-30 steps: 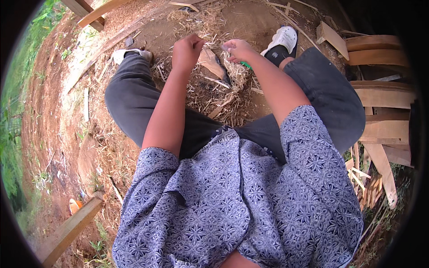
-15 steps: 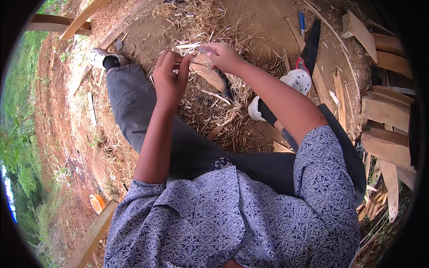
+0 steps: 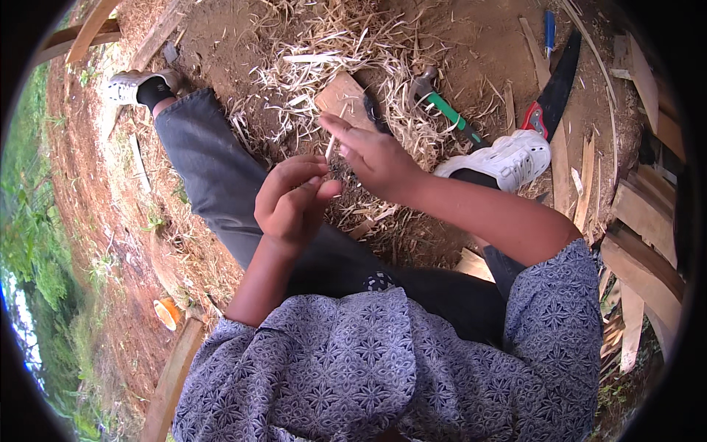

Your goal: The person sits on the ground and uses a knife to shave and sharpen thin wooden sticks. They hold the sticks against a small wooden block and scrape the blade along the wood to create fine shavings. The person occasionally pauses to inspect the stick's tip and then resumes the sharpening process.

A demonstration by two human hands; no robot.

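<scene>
A thin pale wooden stick [image 3: 331,146] stands slanted between my hands, above the ground. My left hand [image 3: 289,202] is closed, with thumb and fingertips pinching the stick's lower end. My right hand [image 3: 377,160] is beside it with fingers stretched toward the left. The stick passes behind these fingers, and its upper tip shows past them; the palm side is hidden. Below and beyond my hands a wooden block [image 3: 344,101] with a dark edge lies among pale wood shavings [image 3: 317,60].
A hammer [image 3: 449,110] with a green handle lies right of the block. Farther right are a handsaw [image 3: 557,88] with a red grip and a blue-handled tool [image 3: 549,33]. Wood offcuts [image 3: 644,214] are piled at the right edge. My legs in dark trousers [image 3: 221,177] spread around the shavings.
Both hands have moved lower and closer together. The stick has gone from nearly level to steeply slanted. My right fingers have straightened, and the hammer has come into fuller view.
</scene>
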